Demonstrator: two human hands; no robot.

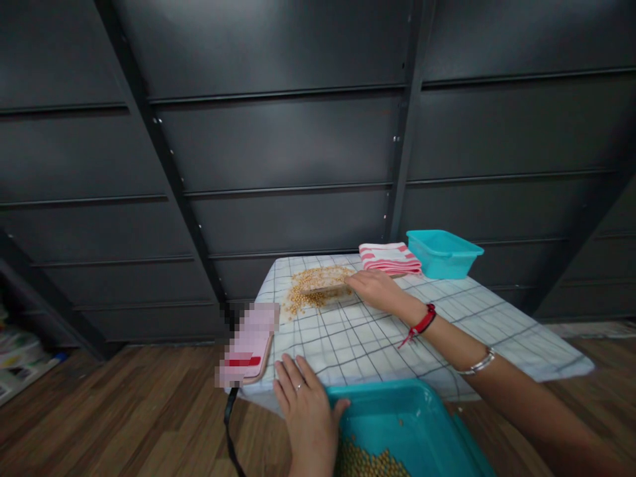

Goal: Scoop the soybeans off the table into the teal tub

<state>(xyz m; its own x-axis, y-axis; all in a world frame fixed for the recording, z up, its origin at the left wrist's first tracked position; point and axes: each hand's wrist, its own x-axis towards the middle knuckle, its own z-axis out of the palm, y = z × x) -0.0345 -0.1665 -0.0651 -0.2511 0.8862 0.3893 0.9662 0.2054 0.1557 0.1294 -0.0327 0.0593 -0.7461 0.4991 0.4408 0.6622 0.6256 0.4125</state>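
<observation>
My right hand [373, 289] is closed round the end of a thin, flat, light-brown strip [325, 289]; what kind of tool it is, I cannot tell. The strip stands among loose yellowish beans [304, 299] spread over the checked tablecloth [342, 348], with beans on both sides of it. My left hand [309, 414] lies with fingers stretched out on the cloth's near edge, its thumb over the rim of a teal plastic bin [397, 387]. More beans [368, 460] lie in the bottom of that bin, which the frame's lower edge cuts off.
A folded pink-and-white towel [388, 257] and a smaller turquoise tub [442, 255] stand at the table's back right. On the left edge lies a pink phone-like case [251, 341] with a black strap [228, 424]. A dark panelled wall [288, 146] rises behind the table.
</observation>
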